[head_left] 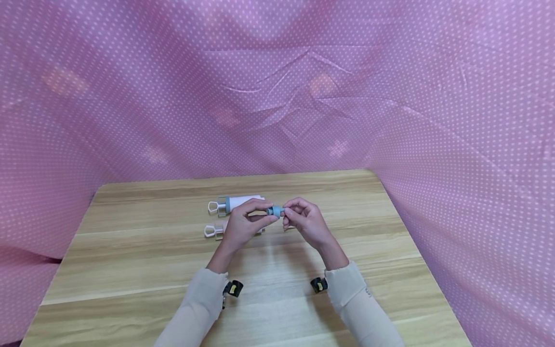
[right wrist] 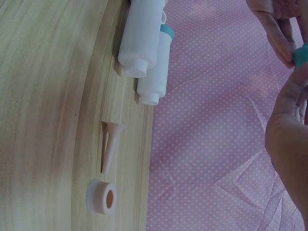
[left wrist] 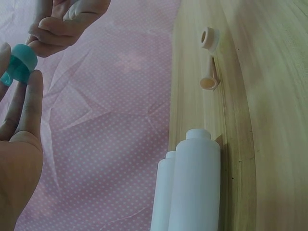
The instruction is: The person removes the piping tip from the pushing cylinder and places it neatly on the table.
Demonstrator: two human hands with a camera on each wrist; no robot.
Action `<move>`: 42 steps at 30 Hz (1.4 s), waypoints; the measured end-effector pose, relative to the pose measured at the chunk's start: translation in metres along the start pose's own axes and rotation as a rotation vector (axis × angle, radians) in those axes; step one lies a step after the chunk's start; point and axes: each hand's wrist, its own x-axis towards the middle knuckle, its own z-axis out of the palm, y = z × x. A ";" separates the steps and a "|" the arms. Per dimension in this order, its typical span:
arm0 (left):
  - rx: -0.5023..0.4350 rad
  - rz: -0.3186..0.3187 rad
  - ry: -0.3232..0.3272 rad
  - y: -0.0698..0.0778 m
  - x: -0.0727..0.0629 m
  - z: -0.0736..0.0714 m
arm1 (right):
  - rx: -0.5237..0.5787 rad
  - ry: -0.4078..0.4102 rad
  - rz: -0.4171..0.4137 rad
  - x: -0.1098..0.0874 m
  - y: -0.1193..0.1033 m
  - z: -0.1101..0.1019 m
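Note:
Raised over the table, my left hand (head_left: pixel 240 224) pinches a teal screw collar (head_left: pixel 276 211) between thumb and fingers. From the other side, the thumb and fingers of my right hand (head_left: pixel 309 222) pinch the thin teal stem that sticks out of the collar. In the left wrist view the teal collar (left wrist: pixel 23 62) sits at the fingertips, while its stem is mostly hidden by the right hand. Only part of the teal collar (right wrist: pixel 301 55) shows at the right wrist view's edge.
Behind and beside my left hand lie two white plunger barrels, one with a teal end (head_left: pixel 243 201), the nearer (head_left: pixel 219 230) partly covered. A peach nozzle (right wrist: pixel 111 139) and a peach ring cap (right wrist: pixel 95 195) lie on the wooden table (head_left: pixel 130 279). Pink dotted cloth (head_left: pixel 277 120) surrounds it.

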 end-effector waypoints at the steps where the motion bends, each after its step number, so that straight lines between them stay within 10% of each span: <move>1: 0.001 0.000 0.002 0.001 0.000 0.000 | 0.005 -0.001 0.000 0.000 0.000 0.000; 42: 0.092 0.011 0.027 0.005 -0.002 0.003 | -0.015 0.015 0.014 0.000 -0.003 0.007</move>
